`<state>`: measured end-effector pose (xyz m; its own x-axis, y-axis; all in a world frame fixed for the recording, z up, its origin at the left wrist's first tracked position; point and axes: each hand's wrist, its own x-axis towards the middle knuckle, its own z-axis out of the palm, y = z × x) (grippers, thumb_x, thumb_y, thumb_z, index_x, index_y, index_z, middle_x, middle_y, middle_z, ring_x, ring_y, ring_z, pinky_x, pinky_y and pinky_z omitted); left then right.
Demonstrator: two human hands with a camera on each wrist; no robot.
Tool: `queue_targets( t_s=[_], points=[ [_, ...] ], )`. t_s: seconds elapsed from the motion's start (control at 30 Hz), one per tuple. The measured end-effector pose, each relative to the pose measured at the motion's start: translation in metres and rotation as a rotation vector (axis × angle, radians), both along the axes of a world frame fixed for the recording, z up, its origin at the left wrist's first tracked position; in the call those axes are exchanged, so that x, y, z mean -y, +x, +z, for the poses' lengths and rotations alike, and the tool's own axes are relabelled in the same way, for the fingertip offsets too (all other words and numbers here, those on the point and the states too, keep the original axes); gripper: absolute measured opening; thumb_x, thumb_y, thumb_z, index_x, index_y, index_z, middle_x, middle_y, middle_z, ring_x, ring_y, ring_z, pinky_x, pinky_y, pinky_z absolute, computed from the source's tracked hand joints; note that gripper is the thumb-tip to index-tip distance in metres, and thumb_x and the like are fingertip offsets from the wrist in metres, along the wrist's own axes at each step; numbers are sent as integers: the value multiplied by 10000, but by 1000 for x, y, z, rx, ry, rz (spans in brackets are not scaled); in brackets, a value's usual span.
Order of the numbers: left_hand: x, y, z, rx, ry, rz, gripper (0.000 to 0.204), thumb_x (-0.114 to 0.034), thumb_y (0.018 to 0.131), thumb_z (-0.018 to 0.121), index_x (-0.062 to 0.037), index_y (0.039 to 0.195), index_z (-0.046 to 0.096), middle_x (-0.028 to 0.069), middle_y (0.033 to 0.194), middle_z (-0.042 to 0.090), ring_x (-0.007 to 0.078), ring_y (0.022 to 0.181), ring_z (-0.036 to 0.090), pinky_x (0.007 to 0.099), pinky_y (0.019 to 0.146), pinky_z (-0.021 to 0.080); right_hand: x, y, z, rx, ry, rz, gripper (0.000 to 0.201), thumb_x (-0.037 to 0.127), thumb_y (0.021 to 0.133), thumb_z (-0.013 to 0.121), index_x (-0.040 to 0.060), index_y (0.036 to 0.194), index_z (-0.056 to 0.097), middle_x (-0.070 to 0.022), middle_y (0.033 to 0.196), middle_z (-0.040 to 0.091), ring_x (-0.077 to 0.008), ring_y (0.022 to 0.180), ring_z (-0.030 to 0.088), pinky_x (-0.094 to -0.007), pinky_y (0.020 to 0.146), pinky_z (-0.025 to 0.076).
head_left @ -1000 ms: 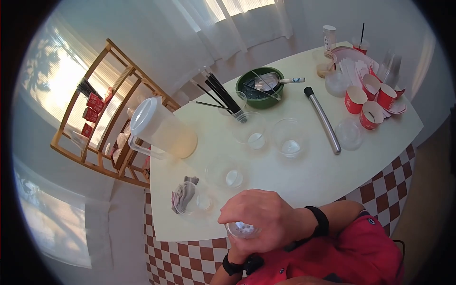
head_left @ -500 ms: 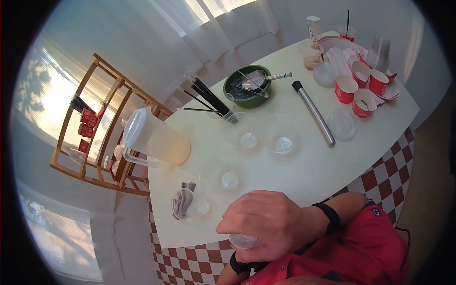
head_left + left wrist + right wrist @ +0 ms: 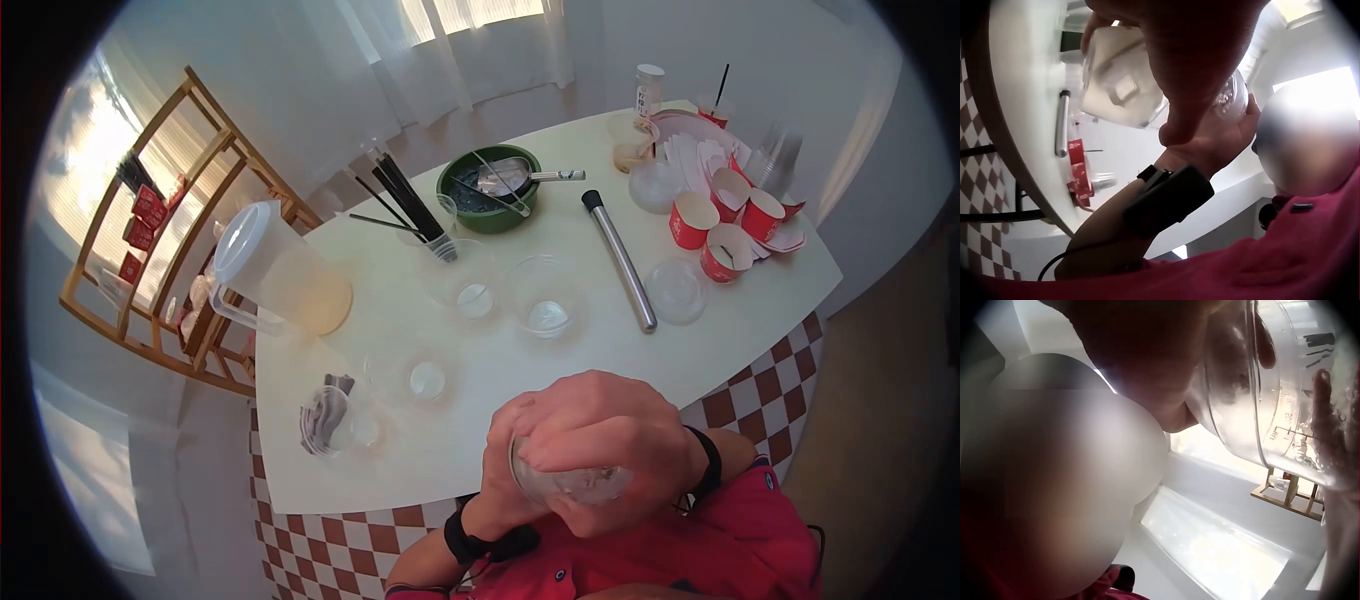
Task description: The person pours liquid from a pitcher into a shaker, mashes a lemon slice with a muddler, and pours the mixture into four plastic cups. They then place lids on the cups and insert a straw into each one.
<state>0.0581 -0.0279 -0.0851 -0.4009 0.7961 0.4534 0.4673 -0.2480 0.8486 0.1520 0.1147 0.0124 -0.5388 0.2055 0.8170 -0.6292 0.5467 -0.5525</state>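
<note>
L hand (image 3: 500,480) and R hand (image 3: 600,430) both wrapped round our shaker (image 3: 590,485), fingers curled, no slack that we can see. We've got it tilted, close to the shirt (image 3: 660,555), just off the near edge of the table (image 3: 480,415). Lumpy clear bits inside, prob. ice. Can't tell if the cap's fully seated: our fingers hide too much.

Our read: shaking step, approx. midway at a guess. Next move calls for a firm grip at both ends, esp. the top, w/ no sideways slip on wet plastic.

Moving out: four clear cups (image 3: 547,318) on the table, no fill that we can make out. Cloth (image 3: 322,420) by the nearest one, jug (image 3: 310,290) on the far left, part full. Beyond: straws (image 3: 410,205), then the green bowl (image 3: 490,218) w/ a scoop (image 3: 500,177). Muddler (image 3: 620,262) lies flat to the right, red cups (image 3: 692,222) past it.
</note>
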Motion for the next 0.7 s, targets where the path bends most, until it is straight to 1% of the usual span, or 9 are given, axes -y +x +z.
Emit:
queue_targets(
  t_s=[0.07, 0.1, 0.17, 0.27, 0.3, 0.4, 0.5, 0.57, 0.7],
  points=[
    [-25, 8, 11, -1, 59, -73, 978, -272, 663, 919, -42, 1441, 374, 205, 1349, 516, 360, 1252, 548, 443, 1020, 481, -12, 22, 5, 66, -3, -106, 380, 114, 759, 711, -1, 1108, 613, -131, 927, 677, -301, 843, 679, -408, 814, 561],
    [-35, 15, 19, 96, 7, -94, 967, -242, 637, 917, -36, 1432, 406, 218, 1327, 532, 397, 1213, 565, 442, 1006, 497, -16, 32, 4, 89, -78, -143, 396, 113, 758, 702, -9, 1119, 594, -140, 932, 676, -307, 864, 677, -423, 830, 558],
    [-45, 31, 11, 69, 46, -161, 991, -255, 641, 937, -40, 1436, 387, 200, 1350, 530, 377, 1229, 568, 437, 1015, 495, -24, 51, -11, 116, -220, -237, 429, 110, 756, 682, -23, 1143, 554, -158, 943, 676, -319, 906, 672, -451, 861, 552],
    [-61, 39, -4, 71, 98, -202, 1030, -257, 602, 956, -37, 1434, 389, 193, 1355, 538, 395, 1224, 566, 438, 1017, 495, -25, 65, -26, 43, -103, -303, 443, 104, 768, 655, -26, 1163, 505, -179, 945, 670, -333, 946, 662, -482, 900, 538],
    [-58, 48, -10, 135, 67, -201, 1032, -256, 595, 957, -38, 1432, 394, 191, 1354, 539, 394, 1225, 566, 441, 1016, 495, -29, 64, -26, 193, -230, -380, 444, 130, 781, 659, -23, 1167, 504, -191, 946, 668, -345, 940, 664, -495, 906, 537],
    [-58, 39, -13, 129, 106, -162, 991, -236, 613, 926, -41, 1437, 411, 196, 1325, 541, 386, 1213, 563, 435, 1009, 497, -27, 67, -30, 97, -71, -239, 446, 143, 782, 669, -18, 1163, 503, -202, 952, 670, -348, 936, 666, -511, 905, 535],
    [-43, 39, -10, 73, 143, -133, 969, -226, 619, 914, -41, 1433, 422, 197, 1314, 543, 383, 1207, 562, 434, 1010, 497, -19, 63, -33, 70, -61, -213, 470, 133, 761, 686, -17, 1166, 501, -206, 958, 672, -349, 933, 668, -517, 901, 535],
    [-37, 35, -8, 43, 172, -102, 963, -225, 612, 919, -39, 1424, 436, 193, 1320, 543, 389, 1212, 559, 441, 1022, 492, -16, 54, -35, -59, 0, -96, 448, 131, 783, 683, -11, 1168, 501, -201, 966, 672, -353, 956, 664, -518, 905, 533],
    [-12, 15, -19, 62, 141, -11, 963, -224, 605, 933, -41, 1419, 453, 184, 1316, 554, 382, 1215, 561, 448, 1025, 491, 0, 32, -37, 180, -58, -90, 423, 95, 793, 695, -9, 1153, 499, -210, 1024, 679, -360, 983, 661, -519, 944, 517]
  ],
)
